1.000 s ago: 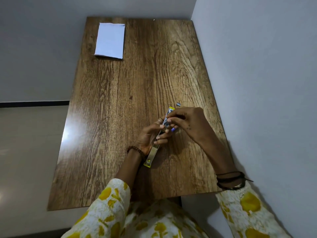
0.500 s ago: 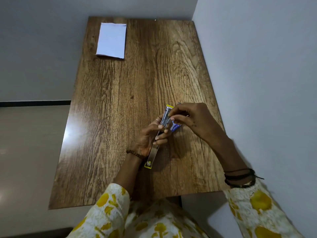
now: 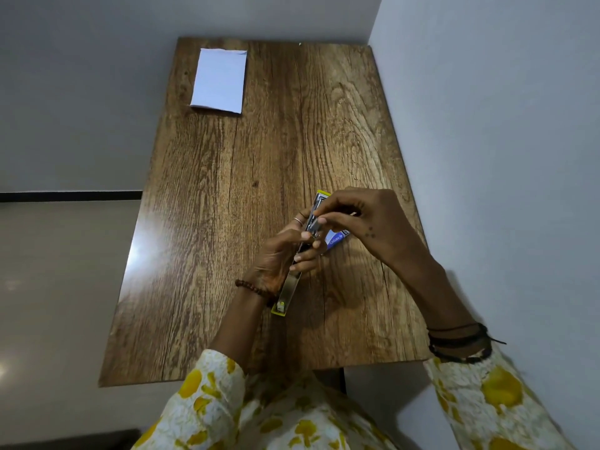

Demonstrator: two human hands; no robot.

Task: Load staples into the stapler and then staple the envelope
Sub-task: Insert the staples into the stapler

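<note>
Yellow-ended stapler (image 3: 293,271) lies opened out flat in the left hand (image 3: 279,258), gripped so its channel faces up; the right hand (image 3: 360,219) pinches something over it, likely staples. Envelope (image 3: 219,80) waits far off on the table (image 3: 227,190).

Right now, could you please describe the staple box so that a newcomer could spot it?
On the wooden table, look near the right edge, under the right hand. The staple box lies flat beside the opened stapler; it is the only small blue thing there.

one envelope (image 3: 219,81), one stapler (image 3: 293,271), one staple box (image 3: 336,239), two hands.
</note>
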